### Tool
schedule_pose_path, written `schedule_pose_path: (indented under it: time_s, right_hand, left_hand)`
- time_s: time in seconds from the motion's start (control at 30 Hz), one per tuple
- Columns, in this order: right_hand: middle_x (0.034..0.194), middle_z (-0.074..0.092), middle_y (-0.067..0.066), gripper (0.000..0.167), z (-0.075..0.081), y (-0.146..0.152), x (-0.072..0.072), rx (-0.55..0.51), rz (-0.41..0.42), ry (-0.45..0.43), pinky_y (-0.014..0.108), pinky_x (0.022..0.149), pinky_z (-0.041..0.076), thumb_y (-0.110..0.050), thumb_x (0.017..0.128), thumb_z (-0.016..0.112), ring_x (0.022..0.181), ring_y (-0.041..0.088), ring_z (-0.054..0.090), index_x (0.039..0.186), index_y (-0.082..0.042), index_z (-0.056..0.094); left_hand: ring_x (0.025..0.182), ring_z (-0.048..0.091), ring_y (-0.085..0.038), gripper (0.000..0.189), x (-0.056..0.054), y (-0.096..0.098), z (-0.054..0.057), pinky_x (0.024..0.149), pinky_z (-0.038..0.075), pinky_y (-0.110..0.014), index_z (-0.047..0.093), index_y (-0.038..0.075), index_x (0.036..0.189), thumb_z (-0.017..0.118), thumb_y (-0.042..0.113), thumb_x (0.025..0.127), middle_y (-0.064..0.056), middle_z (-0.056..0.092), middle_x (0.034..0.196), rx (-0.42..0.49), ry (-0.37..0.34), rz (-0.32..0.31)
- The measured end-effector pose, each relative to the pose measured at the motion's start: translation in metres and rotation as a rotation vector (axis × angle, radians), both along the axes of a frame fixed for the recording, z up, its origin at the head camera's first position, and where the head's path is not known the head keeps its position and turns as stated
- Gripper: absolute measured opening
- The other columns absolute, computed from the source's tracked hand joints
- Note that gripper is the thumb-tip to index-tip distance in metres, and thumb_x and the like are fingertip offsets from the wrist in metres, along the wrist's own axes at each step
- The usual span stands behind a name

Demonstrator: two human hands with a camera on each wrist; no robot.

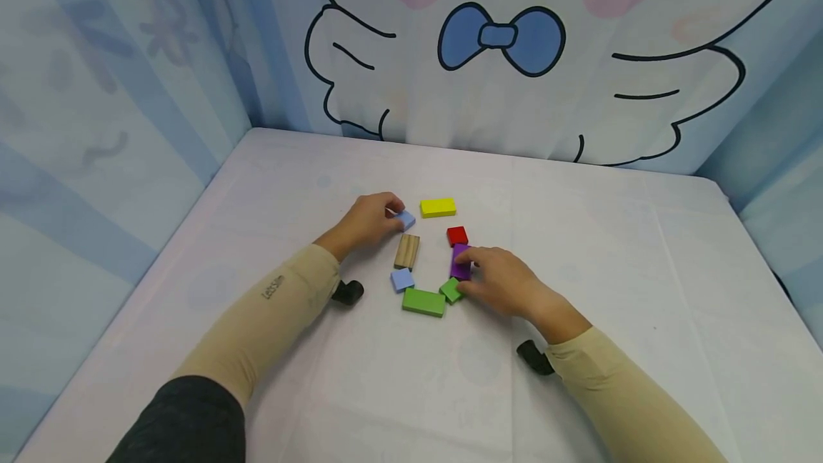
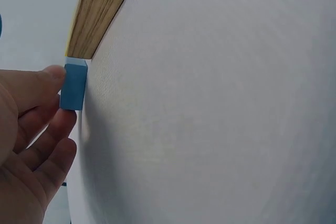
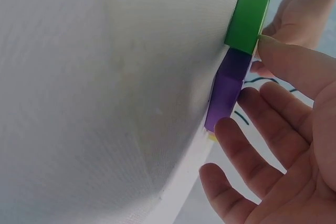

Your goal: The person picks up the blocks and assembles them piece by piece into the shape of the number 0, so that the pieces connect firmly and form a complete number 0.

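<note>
At the upper left of a loose ring of blocks, my left hand point(image 1: 368, 221) pinches a light blue block point(image 1: 406, 219) between thumb and fingers. In the left wrist view that blue block point(image 2: 74, 85) meets the end of a wood-grained block point(image 2: 95, 19). My right hand point(image 1: 504, 279) lies at the ring's right side with loosely spread fingers. Its thumb touches a small green block point(image 3: 247, 22), and its fingertips are at a purple block point(image 3: 227, 90). The purple block point(image 1: 459, 263) stands between the small green block point(image 1: 451, 290) and a red block point(image 1: 457, 236).
A yellow block point(image 1: 438, 208) lies at the ring's far end. On the left are a wood-grained block point(image 1: 406, 251) and another light blue block point(image 1: 402, 280). A long green block point(image 1: 424, 302) forms the near end. A printed curtain point(image 1: 501, 106) hangs behind the white-covered table point(image 1: 411, 391).
</note>
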State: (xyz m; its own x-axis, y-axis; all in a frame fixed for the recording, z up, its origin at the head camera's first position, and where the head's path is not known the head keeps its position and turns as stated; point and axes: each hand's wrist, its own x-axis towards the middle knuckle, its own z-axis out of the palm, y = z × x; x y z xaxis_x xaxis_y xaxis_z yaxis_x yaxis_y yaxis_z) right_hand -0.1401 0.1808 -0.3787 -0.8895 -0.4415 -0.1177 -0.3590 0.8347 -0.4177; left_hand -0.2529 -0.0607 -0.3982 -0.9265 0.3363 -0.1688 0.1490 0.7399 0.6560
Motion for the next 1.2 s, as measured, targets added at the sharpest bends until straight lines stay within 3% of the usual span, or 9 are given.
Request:
schedule_pose_path:
  time_s: [0.77, 1.0, 1.2]
  right_hand:
    - [0.119, 0.067, 0.012, 0.036, 0.0002, 0.0, -0.0005, 0.007, 0.0, -0.006, 0.05, 0.1, 0.045, -0.019, 0.093, 0.072, 0.111, 0.032, 0.06, 0.125, -0.005, 0.064]
    - [0.119, 0.066, 0.011, 0.037, 0.0017, -0.0013, -0.0001, 0.0, -0.006, -0.012, 0.05, 0.1, 0.045, -0.02, 0.092, 0.073, 0.111, 0.032, 0.06, 0.125, -0.006, 0.064]
    - [0.119, 0.066, 0.012, 0.038, 0.001, -0.0008, -0.0005, 0.002, -0.005, -0.009, 0.05, 0.1, 0.045, -0.02, 0.092, 0.073, 0.111, 0.032, 0.06, 0.126, -0.005, 0.064]
  left_hand:
    - [0.108, 0.061, -0.02, 0.029, 0.0042, 0.0093, 0.0023, 0.094, 0.05, -0.032, 0.062, 0.007, 0.124, 0.068, 0.014, 0.097, -0.007, 0.064, 0.121, -0.01, -0.012, -0.018]
    - [0.111, 0.057, -0.02, 0.04, 0.0007, 0.006, 0.0007, 0.098, 0.048, -0.035, 0.057, 0.016, 0.139, 0.063, 0.012, 0.1, -0.003, 0.059, 0.134, -0.069, -0.03, -0.087]
    - [0.111, 0.056, -0.021, 0.038, -0.0031, 0.0047, -0.0004, 0.099, 0.047, -0.035, 0.057, 0.014, 0.138, 0.061, 0.011, 0.101, -0.004, 0.059, 0.133, -0.066, -0.038, -0.142]
